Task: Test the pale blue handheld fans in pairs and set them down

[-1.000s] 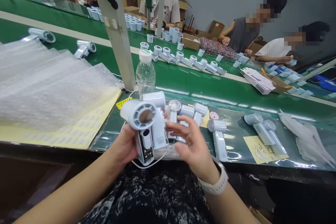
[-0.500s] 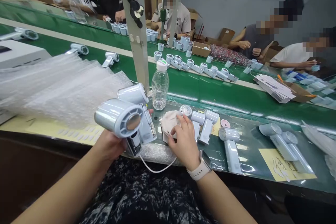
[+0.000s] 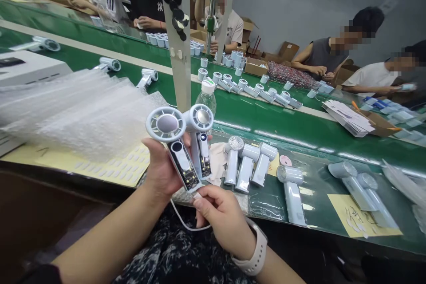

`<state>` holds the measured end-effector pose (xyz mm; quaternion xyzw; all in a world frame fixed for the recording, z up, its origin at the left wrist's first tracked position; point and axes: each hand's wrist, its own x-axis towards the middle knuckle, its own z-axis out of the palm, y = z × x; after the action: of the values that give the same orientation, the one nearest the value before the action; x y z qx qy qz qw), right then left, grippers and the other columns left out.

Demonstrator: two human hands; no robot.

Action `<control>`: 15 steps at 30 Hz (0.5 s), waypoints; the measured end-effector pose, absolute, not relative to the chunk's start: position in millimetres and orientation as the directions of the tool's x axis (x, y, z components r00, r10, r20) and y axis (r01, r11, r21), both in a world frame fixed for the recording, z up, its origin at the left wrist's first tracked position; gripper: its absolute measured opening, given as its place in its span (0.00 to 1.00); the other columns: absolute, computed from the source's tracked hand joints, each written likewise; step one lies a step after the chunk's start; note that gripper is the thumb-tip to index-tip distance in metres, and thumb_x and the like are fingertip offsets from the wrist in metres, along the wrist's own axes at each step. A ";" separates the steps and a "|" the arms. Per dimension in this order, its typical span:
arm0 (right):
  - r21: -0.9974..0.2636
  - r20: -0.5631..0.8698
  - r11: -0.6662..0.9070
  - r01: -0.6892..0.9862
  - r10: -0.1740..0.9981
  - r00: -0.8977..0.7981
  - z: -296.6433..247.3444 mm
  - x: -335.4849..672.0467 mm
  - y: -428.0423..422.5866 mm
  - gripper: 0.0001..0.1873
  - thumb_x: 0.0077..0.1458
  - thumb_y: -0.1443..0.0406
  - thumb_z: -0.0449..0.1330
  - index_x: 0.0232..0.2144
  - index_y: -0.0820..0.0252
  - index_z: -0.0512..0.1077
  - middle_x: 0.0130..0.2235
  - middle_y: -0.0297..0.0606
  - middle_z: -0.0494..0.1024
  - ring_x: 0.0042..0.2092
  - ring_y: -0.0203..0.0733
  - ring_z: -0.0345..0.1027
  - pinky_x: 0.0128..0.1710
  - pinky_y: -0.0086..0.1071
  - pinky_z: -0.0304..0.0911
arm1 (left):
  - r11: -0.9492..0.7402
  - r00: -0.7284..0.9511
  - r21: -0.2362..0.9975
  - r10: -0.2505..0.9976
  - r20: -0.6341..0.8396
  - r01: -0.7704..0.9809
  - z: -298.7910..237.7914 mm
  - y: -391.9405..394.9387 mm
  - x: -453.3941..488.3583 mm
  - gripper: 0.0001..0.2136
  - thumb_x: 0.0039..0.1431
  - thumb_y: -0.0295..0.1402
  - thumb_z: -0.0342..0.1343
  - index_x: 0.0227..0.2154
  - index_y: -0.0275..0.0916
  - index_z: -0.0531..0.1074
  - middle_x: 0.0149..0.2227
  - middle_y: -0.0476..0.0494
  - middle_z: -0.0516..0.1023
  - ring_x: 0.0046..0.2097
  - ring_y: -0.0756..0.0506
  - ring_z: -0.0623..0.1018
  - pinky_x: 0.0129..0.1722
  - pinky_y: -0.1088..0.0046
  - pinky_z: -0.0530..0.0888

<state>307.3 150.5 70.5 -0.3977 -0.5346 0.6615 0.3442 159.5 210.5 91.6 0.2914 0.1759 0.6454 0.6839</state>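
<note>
Two light-blue handheld fans are in my left hand (image 3: 161, 173), which is closed round their handles. The nearer fan (image 3: 166, 123) faces me, its handle front showing bare circuit board. Beside it the second fan (image 3: 203, 117) has a lit display on its handle. My right hand (image 3: 224, 215) pinches the plug of a white charging cable (image 3: 182, 222) at the base of the nearer fan's handle; whether it sits in the socket I cannot tell. Behind the hands lies a pale cloth (image 3: 218, 162), partly hidden. Several more fans (image 3: 248, 164) lie to the right of it.
A clear plastic bottle (image 3: 208, 95) stands behind the fans. Bubble-wrap bags (image 3: 83, 115) cover the left side, beside a yellow sheet of white stickers (image 3: 113, 171). A metal post (image 3: 179, 62) rises by the green conveyor (image 3: 266, 120). Co-workers sit across it.
My left hand has turned the two fans so their fronts face me. My right hand has left the cloth and moved down-left to the nearer fan's base, now holding the cable plug.
</note>
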 end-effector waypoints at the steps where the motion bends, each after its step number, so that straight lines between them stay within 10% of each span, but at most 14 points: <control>1: -0.986 -0.130 -0.162 -0.035 0.885 -0.447 70.7 305.6 149.7 0.14 0.57 0.55 0.60 0.25 0.57 0.69 0.19 0.30 0.70 0.23 0.35 0.64 0.28 0.31 0.61 | -0.004 0.116 0.623 0.981 0.153 -0.782 92.2 210.0 163.8 0.30 0.36 0.65 0.63 0.25 0.39 0.73 0.43 0.40 0.82 0.53 0.31 0.78 0.50 0.55 0.76; 10: -0.963 -0.166 -0.233 -0.136 0.909 -0.382 55.0 299.7 138.4 0.23 0.57 0.45 0.57 0.24 0.55 0.64 0.17 0.29 0.66 0.21 0.37 0.58 0.27 0.32 0.56 | -0.035 0.087 0.716 0.987 0.132 -0.698 72.7 201.5 171.7 0.31 0.36 0.66 0.61 0.23 0.39 0.76 0.35 0.40 0.83 0.45 0.33 0.81 0.46 0.58 0.78; 15: -0.998 0.040 0.056 0.030 0.922 -0.385 62.9 303.6 144.1 0.17 0.60 0.54 0.55 0.24 0.56 0.63 0.31 0.37 0.70 0.36 0.42 0.64 0.39 0.35 0.59 | -0.008 0.061 0.664 0.995 0.080 -0.748 78.4 203.8 166.3 0.30 0.35 0.65 0.63 0.21 0.38 0.75 0.43 0.40 0.82 0.49 0.34 0.79 0.47 0.59 0.78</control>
<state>303.6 144.1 62.9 -0.3899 -0.6103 0.5657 0.3943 166.3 203.8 78.4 0.2852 0.2166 0.6501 0.6702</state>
